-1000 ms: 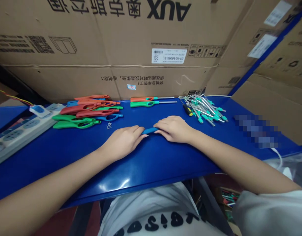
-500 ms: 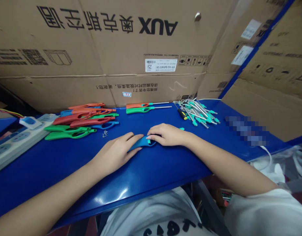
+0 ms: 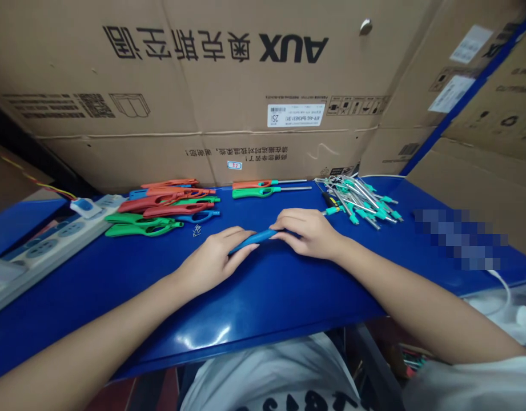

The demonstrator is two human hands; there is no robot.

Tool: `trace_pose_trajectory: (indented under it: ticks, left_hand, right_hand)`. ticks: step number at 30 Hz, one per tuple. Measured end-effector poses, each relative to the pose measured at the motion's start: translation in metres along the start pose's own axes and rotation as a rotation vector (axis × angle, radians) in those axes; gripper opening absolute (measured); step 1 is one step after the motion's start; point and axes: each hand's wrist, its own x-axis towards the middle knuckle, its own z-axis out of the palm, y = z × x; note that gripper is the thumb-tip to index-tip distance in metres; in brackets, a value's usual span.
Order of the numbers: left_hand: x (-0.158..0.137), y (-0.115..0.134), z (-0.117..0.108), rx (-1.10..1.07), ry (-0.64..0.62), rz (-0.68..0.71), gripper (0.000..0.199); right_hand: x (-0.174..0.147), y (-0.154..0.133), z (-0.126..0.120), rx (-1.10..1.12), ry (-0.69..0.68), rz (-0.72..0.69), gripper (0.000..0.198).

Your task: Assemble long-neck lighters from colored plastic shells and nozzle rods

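Note:
Both hands are on a blue lighter handle [image 3: 255, 239] above the middle of the table. My left hand [image 3: 209, 260] is closed around its left part, thumb on the near side. At its right end, the fingers of my right hand [image 3: 308, 233] pinch it and cover the tip. The handle shows its narrow side, so its trigger opening is out of sight. Just beyond my right hand lies a pile of metal lighter tubes [image 3: 365, 200] with teal ends. Two lighters with metal tubes, one orange [image 3: 253, 184] and one green [image 3: 255, 193], lie behind the hands.
Red, orange, green and blue handles [image 3: 164, 208] are heaped at the back left, with small screws [image 3: 196, 230] beside them. A white power strip [image 3: 52, 245] runs along the left. A black-and-yellow screwdriver [image 3: 330, 200] touches the tube pile. Cardboard [image 3: 228, 114] walls the back.
The blue handle has turned to show its narrow side, and its teal part has gone out of sight. My right fingers have shifted to its right end. The whole view has swung slightly left.

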Motion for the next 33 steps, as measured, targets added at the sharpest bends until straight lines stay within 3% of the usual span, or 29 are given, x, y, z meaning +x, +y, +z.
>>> trace_pose_trajectory:
  ticks: [10, 17, 21, 25, 31, 33]
  left_hand:
    - [0.001, -0.015, -0.018, 0.142, -0.029, 0.050, 0.037]
    - [-0.002, -0.005, -0.017, 0.206, 0.029, 0.085, 0.042]
    - [-0.004, -0.002, -0.012, 0.247, 0.114, 0.111, 0.039]
    - [-0.002, -0.007, -0.014, 0.226, 0.112, 0.105, 0.036]
    - [0.001, -0.021, -0.023, 0.264, 0.149, 0.079, 0.035]
    - [0.001, -0.023, -0.026, 0.269, 0.170, 0.076, 0.036]
  right_hand:
    - [0.003, 0.011, -0.011, 0.003, -0.125, 0.063, 0.016]
    - [-0.003, 0.015, -0.009, -0.143, -0.021, -0.072, 0.017]
    - [-0.001, 0.009, -0.006, -0.148, -0.030, -0.086, 0.020]
    - [0.003, 0.012, -0.010, -0.165, -0.095, -0.027, 0.022]
    - [-0.004, 0.037, -0.036, -0.419, -0.217, 0.210, 0.041]
    - [-0.008, 0.048, -0.044, -0.447, -0.210, 0.273, 0.036]
